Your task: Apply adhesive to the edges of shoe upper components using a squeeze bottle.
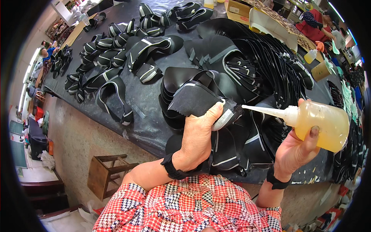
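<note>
My left hand [199, 134] grips a black shoe upper piece [199, 99] with the thumb on top, near a pale strip along its edge. In my right hand [299, 149] is a squeeze bottle [322, 123] of yellowish liquid, tipped on its side. Its long white nozzle points left, and the tip is at or very near the edge of the piece beside my left thumb; contact is hard to tell. Behind the held piece lies a large fanned stack of black pieces [266, 58] with pale edges.
Many black curved pieces [112, 52] lie heaped across the dark-covered table [150, 112]. A wooden stool [106, 174] stands on the floor at left. Another bottle [310, 56] and a cardboard container [321, 71] are at the far right. Other people [322, 27] are farther back.
</note>
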Demonstrator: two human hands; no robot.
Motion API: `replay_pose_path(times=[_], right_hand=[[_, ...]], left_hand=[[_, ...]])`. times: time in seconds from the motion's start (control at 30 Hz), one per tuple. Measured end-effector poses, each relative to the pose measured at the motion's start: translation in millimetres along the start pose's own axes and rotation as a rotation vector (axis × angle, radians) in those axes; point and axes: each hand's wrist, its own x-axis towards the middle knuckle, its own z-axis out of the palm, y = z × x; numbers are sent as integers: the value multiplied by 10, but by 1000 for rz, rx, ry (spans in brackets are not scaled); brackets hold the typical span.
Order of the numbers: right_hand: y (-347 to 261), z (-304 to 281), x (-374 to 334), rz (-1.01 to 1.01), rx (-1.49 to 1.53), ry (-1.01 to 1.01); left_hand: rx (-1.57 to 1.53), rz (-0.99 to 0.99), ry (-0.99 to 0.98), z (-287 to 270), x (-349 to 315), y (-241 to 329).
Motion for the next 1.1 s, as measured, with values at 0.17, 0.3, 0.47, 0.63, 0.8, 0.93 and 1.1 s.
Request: replay_pose_path(times=[0.17,0.3,0.47,0.63,0.8,0.93,1.1], right_hand=[[38,-18,11,-8,-29,-54],[62,21,15,4,-32,-39],[88,42,24,-22,-46,-57],[62,66,11,2,-8,-56],[104,16,46,18,-14,-49],[154,17,84,9,-10,-11],[176,24,80,9,-42,-56]], left_hand=[[6,-5,-7,15,8,8],[16,22,-9,32,34,-12],[29,-2,-9,39,68,-36],[18,-25,-2,33,107,-41],[11,-40,-5,40,134,-24],[12,-24,0,63,140,-40],[6,-40,7,67,146,-49]])
